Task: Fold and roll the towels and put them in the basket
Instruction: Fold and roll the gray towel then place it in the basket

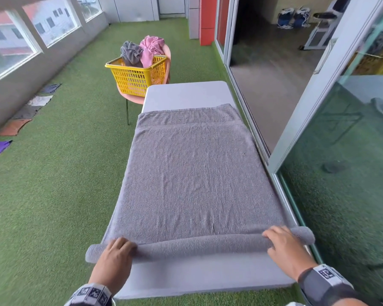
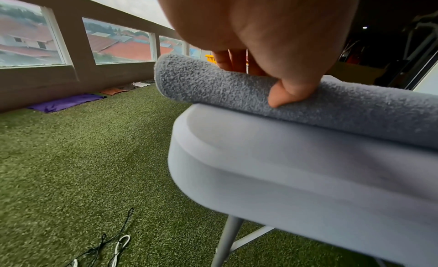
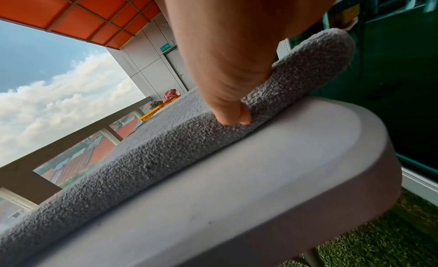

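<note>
A grey towel (image 1: 195, 173) lies flat along the grey folding table (image 1: 208, 274). Its near end is rolled into a thin tube (image 1: 199, 244) that sticks out past both table sides. My left hand (image 1: 119, 246) grips the tube near its left end; in the left wrist view its thumb (image 2: 284, 95) presses the tube's near side while the fingers reach over the top of the towel roll (image 2: 213, 80). My right hand (image 1: 279, 237) grips the tube near its right end, thumb (image 3: 232, 111) dug into the towel (image 3: 166, 149). The yellow basket (image 1: 137, 76) stands beyond the table's far left corner.
The basket sits on a pink chair (image 1: 133, 99) and holds a crumpled grey towel (image 1: 131, 54) and a pink one (image 1: 150, 49). Glass sliding doors (image 1: 318, 129) run close along the table's right side. Cloths (image 1: 13, 127) lie by the left wall. Cables (image 2: 113, 248) lie on the artificial grass.
</note>
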`<state>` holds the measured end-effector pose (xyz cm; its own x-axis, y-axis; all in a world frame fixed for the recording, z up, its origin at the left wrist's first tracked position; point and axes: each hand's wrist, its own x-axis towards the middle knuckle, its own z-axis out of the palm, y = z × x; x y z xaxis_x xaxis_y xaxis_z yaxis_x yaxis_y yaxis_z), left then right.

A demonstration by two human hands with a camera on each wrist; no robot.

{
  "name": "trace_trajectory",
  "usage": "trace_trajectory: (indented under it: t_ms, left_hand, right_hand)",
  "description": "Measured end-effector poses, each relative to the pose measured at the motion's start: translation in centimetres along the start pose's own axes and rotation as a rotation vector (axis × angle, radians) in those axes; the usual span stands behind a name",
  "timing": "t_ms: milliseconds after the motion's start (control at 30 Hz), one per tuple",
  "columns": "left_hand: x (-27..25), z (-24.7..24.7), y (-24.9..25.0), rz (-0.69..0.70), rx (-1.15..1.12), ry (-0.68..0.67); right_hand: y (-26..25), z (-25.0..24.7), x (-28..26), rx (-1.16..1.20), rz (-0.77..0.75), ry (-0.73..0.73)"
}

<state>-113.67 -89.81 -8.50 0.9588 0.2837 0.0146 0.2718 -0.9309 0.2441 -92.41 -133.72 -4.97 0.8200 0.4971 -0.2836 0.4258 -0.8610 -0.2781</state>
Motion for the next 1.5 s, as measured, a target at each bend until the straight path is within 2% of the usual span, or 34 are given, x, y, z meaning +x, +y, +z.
trace_trajectory:
  t_ms: [167,333,567,633,733,867,967,1033,1133,1500]
  left_hand:
    - [-0.6,-0.2,-0.8,0.011,0.045,-0.171]
    - [-0.6,-0.5,0.1,-0.004,0.118,-0.136]
    - [-0.3,-0.6,0.7,-0.090,0.214,-0.130]
    - [0.0,-0.9,0.6,-0.111,0.203,-0.103]
    - [0.2,-1.0,0.7,-0.135,0.059,-0.068]
    - [0.3,-0.2,0.4,-0.099,-0.028,-0.037]
    - [0.2,0.0,0.2,-0.013,-0.012,0.014]
    - [-0.1,-0.3,0.3,0.021,0.015,-0.032]
    - [-0.1,-0.7,0.3,-0.004,0.079,-0.121]
    - [-0.4,-0.4,0.6,-0.101,0.198,-0.122]
  right_hand:
    - [0.0,-0.1,-0.2,-0.179,0.001,-0.003]
    - [-0.1,-0.5,-0.2,-0.121,0.040,-0.045]
    - [0.3,0.1,0.4,-0.028,0.064,-0.020]
    - [0.6,0.3,0.9,-0.005,0.097,-0.013]
    - [0.7,0.6,1.1,0.000,0.113,-0.010]
    - [0.5,0.8,0.5,0.024,0.074,-0.016]
    - [0.8,0.4,-0.1,0.090,0.061,-0.041]
    - [0.8,0.1,-0.4,0.038,0.054,-0.048]
    - [0.5,-0.4,-0.5,-0.099,0.044,-0.070]
    - [0.7,0.4,0.3,-0.048,0.036,-0.071]
